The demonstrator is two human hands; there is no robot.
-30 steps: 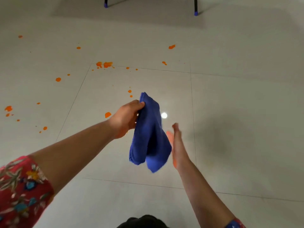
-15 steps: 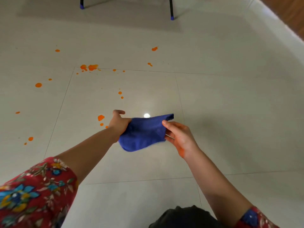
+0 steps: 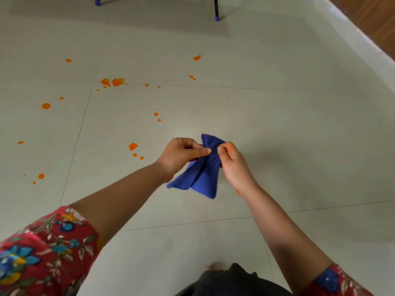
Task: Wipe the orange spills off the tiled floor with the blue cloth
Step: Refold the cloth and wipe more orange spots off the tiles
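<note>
Cloth [image 3: 202,175], blue and bunched, hangs in the air above the tiled floor [image 3: 299,124], pinched at its gathered middle by both hands. Left hand [image 3: 181,155] grips it between thumb and fingers from one side; right hand [image 3: 232,163] clenches the same gather from the other, the two hands nearly touching. Two folded flaps droop below them and a short tuft sticks up above. Orange spills [image 3: 113,81] dot the floor to the left and toward the far side, the nearest blot [image 3: 133,146] just left of the left hand. Two chair legs [image 3: 216,9] stand at the far edge. No containers are in sight.
</note>
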